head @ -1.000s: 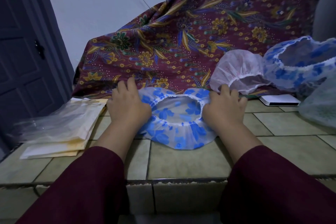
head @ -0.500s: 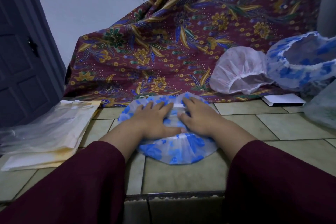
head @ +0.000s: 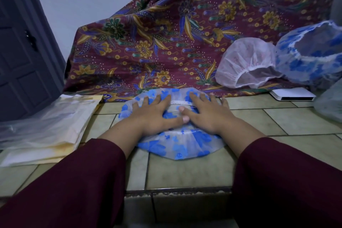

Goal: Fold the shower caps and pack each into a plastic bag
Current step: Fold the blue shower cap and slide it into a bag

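Observation:
A clear shower cap with blue flowers (head: pixel 177 144) lies flattened on the tiled counter (head: pixel 185 172), its white elastic rim showing between my hands. My left hand (head: pixel 155 114) presses flat on its left half, fingers spread and straight. On the right half my right hand (head: pixel 205 113) presses flat in the same way. The thumbs nearly meet at the cap's middle. A stack of plastic bags (head: pixel 46 127) on yellowish paper lies at the left.
A pink-white shower cap (head: pixel 246 63) and another blue-flowered cap (head: pixel 311 57) rest at the back right against a maroon floral cloth (head: pixel 166 33). A white flat box (head: pixel 292 94) lies below them. Another plastic bag (head: pixel 331 105) sits at the right edge. A dark door (head: pixel 20 52) stands left.
My hands moved from the cap's outer sides onto its middle and now press it flat, spreading slightly apart since half a second ago.

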